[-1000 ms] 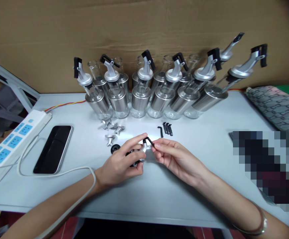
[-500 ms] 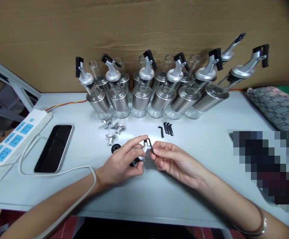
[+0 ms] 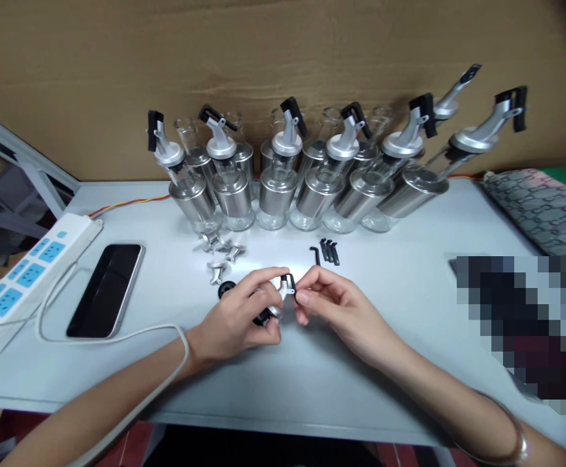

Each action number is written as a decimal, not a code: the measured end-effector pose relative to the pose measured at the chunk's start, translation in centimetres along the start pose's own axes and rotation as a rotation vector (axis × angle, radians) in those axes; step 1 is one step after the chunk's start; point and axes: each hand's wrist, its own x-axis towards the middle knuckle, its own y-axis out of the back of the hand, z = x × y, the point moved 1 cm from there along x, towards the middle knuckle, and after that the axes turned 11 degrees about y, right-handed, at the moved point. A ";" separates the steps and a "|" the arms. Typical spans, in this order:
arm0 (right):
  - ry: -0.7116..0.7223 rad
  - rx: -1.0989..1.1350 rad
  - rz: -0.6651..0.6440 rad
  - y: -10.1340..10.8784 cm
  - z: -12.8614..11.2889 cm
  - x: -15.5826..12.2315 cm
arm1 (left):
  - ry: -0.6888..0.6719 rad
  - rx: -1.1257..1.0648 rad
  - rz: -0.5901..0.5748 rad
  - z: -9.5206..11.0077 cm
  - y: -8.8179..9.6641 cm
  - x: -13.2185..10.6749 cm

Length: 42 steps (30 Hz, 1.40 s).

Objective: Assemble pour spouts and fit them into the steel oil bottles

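Observation:
My left hand (image 3: 234, 318) is closed around a silver bottle pourer (image 3: 285, 289), its index finger on the black top piece. The pourer's base is mostly hidden in the fingers. The thumb and index finger of my right hand (image 3: 336, 305) pinch the lower end of the pourer's black lever (image 3: 291, 280). Just behind my right hand lie several loose black levers (image 3: 330, 251). Behind the left hand are several silver spout pieces (image 3: 217, 269) and a round black part (image 3: 225, 288), partly covered by the hand.
A row of glass and steel bottles (image 3: 279, 188), the front ones topped with pourers, stands along the cardboard at the back. To the left are a phone (image 3: 105, 290), a white power strip (image 3: 32, 272) and a cable (image 3: 117, 336). A patterned pouch (image 3: 541, 207) lies at right.
My right hand has shifted slightly upward, its fingers less curled, still at the lever. The lever hangs a little closer to the spout. The left hand holds nearly still.

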 end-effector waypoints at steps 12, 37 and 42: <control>0.065 -0.203 0.038 -0.2 -0.2 -0.5 | 0.002 -0.019 -0.029 0.0 -0.1 0.0; -0.127 -0.037 -0.065 -0.1 0.1 0.1 | -0.064 -0.014 -0.069 -0.1 0.1 -0.3; -0.115 -0.083 -0.092 0.0 0.1 0.0 | -0.067 -0.019 -0.066 -0.1 0.2 -0.1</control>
